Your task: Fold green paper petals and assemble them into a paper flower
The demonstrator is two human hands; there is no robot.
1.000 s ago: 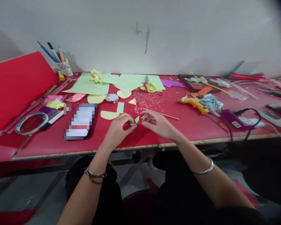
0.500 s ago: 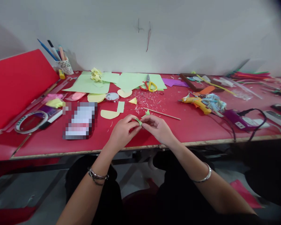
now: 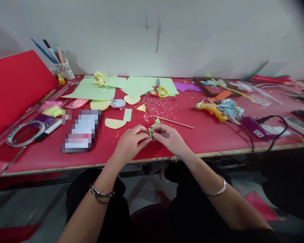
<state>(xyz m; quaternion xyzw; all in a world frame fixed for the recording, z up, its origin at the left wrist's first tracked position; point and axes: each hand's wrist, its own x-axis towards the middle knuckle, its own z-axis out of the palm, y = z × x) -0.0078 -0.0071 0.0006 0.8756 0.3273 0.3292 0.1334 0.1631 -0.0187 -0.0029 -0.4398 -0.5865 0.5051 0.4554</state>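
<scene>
My left hand (image 3: 130,141) and my right hand (image 3: 170,138) meet over the red table (image 3: 205,141) near its front edge. Both pinch a small light green paper piece (image 3: 151,131) between their fingertips. A second small green scrap (image 3: 157,122) lies just behind it on the table. A thin wooden stick (image 3: 173,122) rests a little behind my right hand. Yellow paper cut-outs (image 3: 115,123) lie to the left of my left hand.
Light green paper sheets (image 3: 139,86) and scissors (image 3: 159,89) lie at the back, with paper shreds in front of them. A yellow glue gun (image 3: 211,109), a purple power strip (image 3: 257,128) with cables, a tape roll (image 3: 25,132) and a pen cup (image 3: 63,69) also sit on the table.
My hands were apart with the green piece in the left one; now they have come together and both pinch it. The view has shifted slightly.
</scene>
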